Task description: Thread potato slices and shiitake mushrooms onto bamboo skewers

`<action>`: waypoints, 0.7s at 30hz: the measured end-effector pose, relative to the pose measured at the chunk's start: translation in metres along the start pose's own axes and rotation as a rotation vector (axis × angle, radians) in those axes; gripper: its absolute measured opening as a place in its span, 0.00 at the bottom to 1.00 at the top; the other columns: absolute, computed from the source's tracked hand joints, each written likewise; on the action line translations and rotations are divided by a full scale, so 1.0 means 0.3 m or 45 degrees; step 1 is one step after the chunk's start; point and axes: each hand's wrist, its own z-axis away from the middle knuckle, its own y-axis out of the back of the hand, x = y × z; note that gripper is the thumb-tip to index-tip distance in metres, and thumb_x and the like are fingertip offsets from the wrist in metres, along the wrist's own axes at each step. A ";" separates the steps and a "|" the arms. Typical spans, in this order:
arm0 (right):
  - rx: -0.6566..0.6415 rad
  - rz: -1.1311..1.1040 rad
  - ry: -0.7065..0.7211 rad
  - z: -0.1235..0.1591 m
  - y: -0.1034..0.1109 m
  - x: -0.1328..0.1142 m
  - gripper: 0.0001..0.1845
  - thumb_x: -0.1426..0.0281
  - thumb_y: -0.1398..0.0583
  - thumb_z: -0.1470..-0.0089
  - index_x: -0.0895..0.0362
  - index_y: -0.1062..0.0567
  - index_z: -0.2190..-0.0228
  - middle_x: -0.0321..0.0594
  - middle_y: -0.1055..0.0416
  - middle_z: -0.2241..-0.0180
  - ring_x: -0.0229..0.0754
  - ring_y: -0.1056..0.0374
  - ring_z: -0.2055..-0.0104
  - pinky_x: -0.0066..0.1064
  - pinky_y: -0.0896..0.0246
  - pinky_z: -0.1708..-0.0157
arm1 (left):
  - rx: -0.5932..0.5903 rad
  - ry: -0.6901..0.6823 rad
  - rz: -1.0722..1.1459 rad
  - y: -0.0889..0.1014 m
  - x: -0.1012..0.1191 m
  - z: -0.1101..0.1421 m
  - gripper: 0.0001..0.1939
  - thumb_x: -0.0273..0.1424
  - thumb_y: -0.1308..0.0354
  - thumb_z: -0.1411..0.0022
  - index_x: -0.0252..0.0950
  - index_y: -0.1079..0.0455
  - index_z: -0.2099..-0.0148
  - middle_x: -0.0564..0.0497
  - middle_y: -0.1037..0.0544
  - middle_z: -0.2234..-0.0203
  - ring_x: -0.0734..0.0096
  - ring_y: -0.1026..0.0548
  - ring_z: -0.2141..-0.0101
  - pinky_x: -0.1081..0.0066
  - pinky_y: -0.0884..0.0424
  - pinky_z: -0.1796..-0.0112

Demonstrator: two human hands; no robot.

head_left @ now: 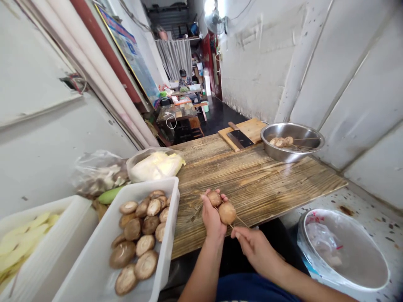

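Note:
My left hand (211, 220), palm up with the fingers curled, cradles two brown mushrooms (227, 213) above the near edge of the wooden table. Thin wooden skewers (242, 222) run by the mushrooms, and one end points toward my right hand (252, 242). The right fingertips pinch a skewer just below the nearer mushroom. Whether each skewer passes through both caps is hard to make out. To the left, a white plastic tub (174, 218) holds many loose mushrooms (146, 244), some cap up and some stem side up.
A steel bowl (277, 155) with skewered mushrooms stands at the table's far right, beside a cleaver (241, 138) on a cutting board (255, 129). Bagged cabbage (157, 165) and a tub of pale slices (78, 205) are left. A lined bin (346, 247) sits right.

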 end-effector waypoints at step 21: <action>0.337 0.312 0.360 -0.041 -0.056 0.042 0.17 0.75 0.56 0.40 0.60 0.28 0.65 0.44 0.25 0.72 0.40 0.29 0.72 0.28 0.36 0.71 | -0.117 0.353 -0.059 -0.019 -0.003 0.045 0.33 0.59 0.51 0.48 0.34 0.32 0.56 0.38 0.27 0.54 0.54 0.26 0.56 0.58 0.27 0.59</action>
